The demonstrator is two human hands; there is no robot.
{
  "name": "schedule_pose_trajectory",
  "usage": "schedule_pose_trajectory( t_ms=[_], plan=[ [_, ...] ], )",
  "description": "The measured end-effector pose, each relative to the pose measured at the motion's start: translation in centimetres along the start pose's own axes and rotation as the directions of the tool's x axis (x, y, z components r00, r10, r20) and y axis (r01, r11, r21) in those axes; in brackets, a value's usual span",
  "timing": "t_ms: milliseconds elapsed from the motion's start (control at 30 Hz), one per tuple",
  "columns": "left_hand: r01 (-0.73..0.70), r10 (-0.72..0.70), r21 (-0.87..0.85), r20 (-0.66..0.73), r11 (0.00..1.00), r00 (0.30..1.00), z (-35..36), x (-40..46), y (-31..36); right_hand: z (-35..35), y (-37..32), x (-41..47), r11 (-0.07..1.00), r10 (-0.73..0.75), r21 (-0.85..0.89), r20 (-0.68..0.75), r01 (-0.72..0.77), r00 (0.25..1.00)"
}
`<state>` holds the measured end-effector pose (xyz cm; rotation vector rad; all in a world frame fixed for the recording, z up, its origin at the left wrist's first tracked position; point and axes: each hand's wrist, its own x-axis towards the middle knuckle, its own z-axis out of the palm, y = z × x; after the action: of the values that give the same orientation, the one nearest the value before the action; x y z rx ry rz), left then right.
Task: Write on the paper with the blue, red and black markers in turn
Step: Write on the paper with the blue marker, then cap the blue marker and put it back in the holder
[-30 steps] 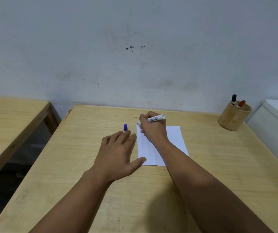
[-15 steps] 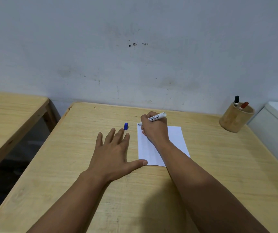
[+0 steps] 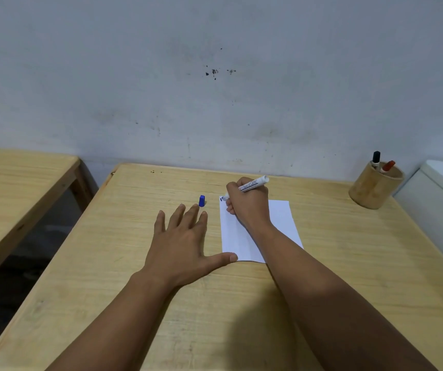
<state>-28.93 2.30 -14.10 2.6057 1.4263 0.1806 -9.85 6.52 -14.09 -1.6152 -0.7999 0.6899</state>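
A white sheet of paper (image 3: 281, 223) lies on the wooden table (image 3: 134, 236). My right hand (image 3: 249, 204) grips the uncapped blue marker (image 3: 252, 184), its tip touching the sheet's far left corner, where a small blue mark shows. My left hand (image 3: 182, 245) lies flat on the table left of the sheet, fingers spread, thumb touching the sheet's near left corner. The marker's blue cap (image 3: 201, 200) stands on the table just beyond my left fingertips. The black marker (image 3: 376, 159) and the red marker (image 3: 387, 166) stand in a round wooden cup (image 3: 372, 190) at the far right.
A grey wall runs behind the table. A second wooden table (image 3: 14, 199) stands to the left across a dark gap. A white box-like object (image 3: 442, 204) sits against the table's right edge, beside the cup.
My left hand has flattened and spread its fingers, its thumb now on the sheet's near corner. My right hand stays at the far corner, where a small blue mark now shows.
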Motion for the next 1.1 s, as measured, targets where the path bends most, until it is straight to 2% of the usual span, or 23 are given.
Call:
schedule_pose_trajectory(
  t_ms=[100, 167, 233, 367, 433, 500, 567, 733, 800, 900, 967, 1100],
  plan=[
    [0.057, -0.083, -0.139, -0.186, 0.989, 0.979, -0.4, 1.2, 0.0, -0.2, -0.7, 0.6, 0.981, 0.070, 0.178, 0.037, -0.076, 0.997],
    [0.102, -0.168, -0.239, -0.275, 0.966, 0.947, -0.9, 3.0, -0.4, -0.4, -1.5, 0.5, 0.970, 0.088, 0.216, 0.110, -0.110, 0.990],
    [0.102, -0.169, -0.252, -0.260, 0.962, 0.951, -1.3, 4.8, -0.8, -0.7, -2.5, 0.1, 0.979, 0.076, 0.176, 0.149, -0.102, 0.986],
    [0.056, -0.127, -0.252, -0.277, 0.966, 0.952, -1.1, 6.3, -1.1, -2.3, -4.3, -0.5, 0.990, -0.084, 0.119, 0.031, 0.079, 0.996],
    [0.078, -0.172, -0.313, -0.283, 0.946, 0.944, -1.1, 6.4, -1.1, -3.4, -4.9, -0.8, 0.986, -0.115, 0.130, 0.063, 0.106, 0.991],
    [0.115, -0.267, -0.501, -0.244, 0.858, 0.932, -2.0, 6.3, -0.8, -4.8, -5.5, -1.4, 0.981, -0.131, 0.167, 0.178, 0.102, 0.975],
    [0.128, -0.346, -0.704, -0.176, 0.699, 0.922, -3.5, 6.4, -0.4, -6.2, -6.3, -2.1, 0.964, -0.117, 0.260, 0.247, 0.050, 0.962],
    [0.058, -0.372, -0.927, -0.091, 0.371, 0.924, -8.3, 6.3, 1.5, -8.3, -8.3, -4.1, 0.839, -0.007, 0.534, 0.202, -0.104, 0.979],
    [0.027, -0.381, -0.960, -0.085, 0.279, 0.921, -10.0, 5.9, 2.7, -8.7, -8.5, -4.8, 0.898, -0.073, 0.440, 0.202, -0.024, 0.977],
    [-0.007, -0.391, -0.981, -0.083, 0.192, 0.917, -12.1, 5.5, 4.2, -9.1, -8.6, -5.6, 0.974, -0.207, 0.144, 0.232, 0.177, 0.950],
    [-0.018, -0.384, -0.983, -0.089, 0.185, 0.919, -12.9, 5.4, 5.0, -9.1, -8.6, -5.9, 0.966, -0.258, 0.040, 0.255, 0.256, 0.932],
    [-0.036, -0.356, -0.971, -0.121, 0.238, 0.927, -13.6, 5.2, 6.4, -9.5, -9.1, -6.6, 0.945, -0.313, -0.022, 0.234, 0.327, 0.920]
  ],
)
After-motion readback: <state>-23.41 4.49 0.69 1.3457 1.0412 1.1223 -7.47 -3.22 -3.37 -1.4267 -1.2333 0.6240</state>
